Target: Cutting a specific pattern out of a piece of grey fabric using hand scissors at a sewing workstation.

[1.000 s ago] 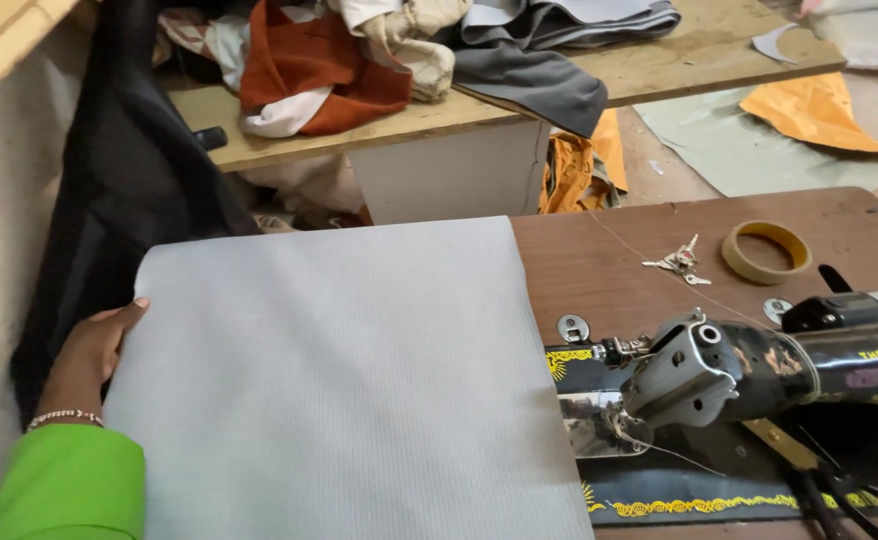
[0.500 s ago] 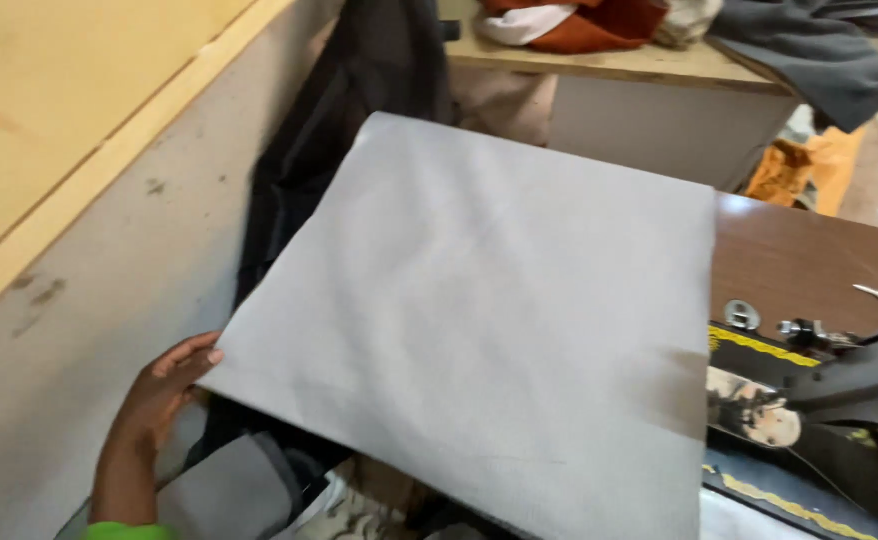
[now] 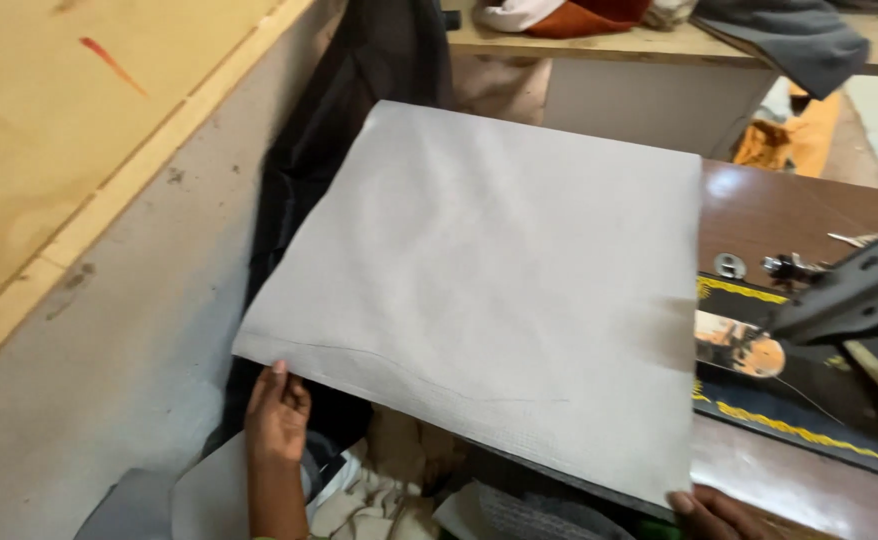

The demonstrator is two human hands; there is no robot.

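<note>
We see a large square sheet of pale grey fabric, stiff and flat like a panel, with a fine woven grain and a faint thin line running along its near edge; it fills the middle of the view, tilted so one corner points toward twelve o'clock. Our left hand sits at about seven o'clock, below the sheet's near-left corner, fingers curled up so the tips meet the underside of the edge, supporting it rather than pinching from above. Our right hand shows only as a few fingertips at about five o'clock, right at the sheet's near-right corner; it touches the corner, but we cannot tell how tightly it grips. The sheet's right side overhangs a dark brown, glossy wooden table and covers part of a black sewing machine at three o'clock, whose flat bed carries yellow ornamental trim and whose grey metal arm slants across it. At nine to eleven o'clock stands a wall of rough grey plaster topped with pale plywood boards. A black cloth hangs limp behind the sheet at eleven o'clock. At twelve to one o'clock a light wooden bench holds soft, crumpled clothes in rust, white and grey. Under the sheet, at six o'clock, lie loose scraps of pale fabric.
</note>
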